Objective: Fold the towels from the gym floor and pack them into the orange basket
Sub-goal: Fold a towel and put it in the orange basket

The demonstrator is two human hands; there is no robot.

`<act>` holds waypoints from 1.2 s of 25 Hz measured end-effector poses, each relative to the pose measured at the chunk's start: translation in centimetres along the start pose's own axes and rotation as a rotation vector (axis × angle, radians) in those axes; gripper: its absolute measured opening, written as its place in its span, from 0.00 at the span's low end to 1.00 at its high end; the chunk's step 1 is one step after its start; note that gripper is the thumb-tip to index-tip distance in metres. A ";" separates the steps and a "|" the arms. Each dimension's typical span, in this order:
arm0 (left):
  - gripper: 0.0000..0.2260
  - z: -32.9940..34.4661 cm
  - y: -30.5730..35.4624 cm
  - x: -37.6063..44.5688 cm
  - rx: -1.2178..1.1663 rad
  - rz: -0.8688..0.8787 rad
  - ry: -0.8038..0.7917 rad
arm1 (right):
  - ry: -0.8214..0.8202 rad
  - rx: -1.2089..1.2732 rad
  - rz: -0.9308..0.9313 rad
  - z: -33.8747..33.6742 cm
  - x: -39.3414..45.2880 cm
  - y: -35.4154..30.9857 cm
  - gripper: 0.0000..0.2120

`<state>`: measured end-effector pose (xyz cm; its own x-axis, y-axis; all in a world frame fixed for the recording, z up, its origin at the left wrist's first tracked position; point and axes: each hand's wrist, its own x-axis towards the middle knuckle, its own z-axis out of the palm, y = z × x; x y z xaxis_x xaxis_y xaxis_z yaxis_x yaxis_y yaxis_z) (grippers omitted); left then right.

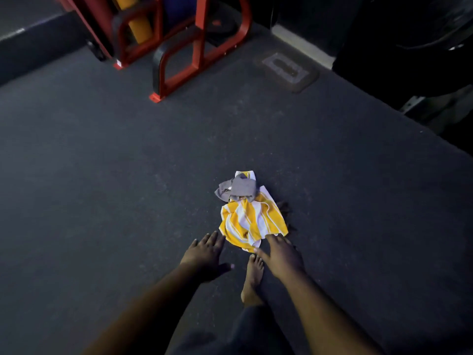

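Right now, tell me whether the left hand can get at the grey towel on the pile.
Probably yes, with a longer reach. The left hand is open beside the near edge of the yellow-striped towel; the grey towel lies at the pile's far end, uncovered, and only bare gym floor lies along that side.

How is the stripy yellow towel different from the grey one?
The crumpled yellow-and-white striped towel is bigger and patterned; the crumpled plain grey towel is smaller and one colour. The striped towel lies nearer the person, the grey towel farther, partly on top of it. Both are unfolded on the dark floor.
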<state>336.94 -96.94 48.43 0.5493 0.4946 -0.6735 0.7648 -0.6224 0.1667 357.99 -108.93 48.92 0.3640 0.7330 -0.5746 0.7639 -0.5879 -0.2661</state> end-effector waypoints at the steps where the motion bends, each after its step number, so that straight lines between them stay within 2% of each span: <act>1: 0.47 0.0 -0.3 2.6 -0.004 -0.013 -0.033 | -0.018 0.006 0.009 0.1 2.7 0.5 0.27; 6: 0.48 2.5 -2.2 20.1 -0.097 -0.061 -0.119 | -0.067 -0.003 0.025 4.1 20.8 3.6 0.26; 12: 0.47 11.1 -6.8 39.2 -0.062 -0.053 -0.161 | -0.001 -0.099 0.054 14.3 39.7 6.5 0.24; 16: 0.45 16.9 -10.2 48.7 0.012 -0.024 -0.197 | 0.061 -0.113 0.090 21.3 49.6 7.6 0.25; 19: 0.46 20.1 -12.2 53.0 0.041 -0.018 -0.228 | 0.117 -0.130 0.143 24.6 55.1 7.9 0.21; 21: 0.46 21.5 -13.2 54.5 0.046 -0.020 -0.234 | 0.137 -0.107 0.200 25.9 57.2 7.8 0.14; 24: 0.46 21.2 -13.6 54.4 0.038 -0.023 -0.217 | 0.172 -0.071 0.196 25.7 57.1 7.2 0.11; 30: 0.45 13.1 -11.6 46.7 0.013 -0.013 -0.161 | 0.295 0.121 0.094 18.2 46.8 4.7 0.11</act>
<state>349.32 -74.61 5.66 0.4775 0.3996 -0.7825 0.7664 -0.6249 0.1486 368.92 -83.57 6.66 0.5819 0.7308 -0.3569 0.6574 -0.6810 -0.3226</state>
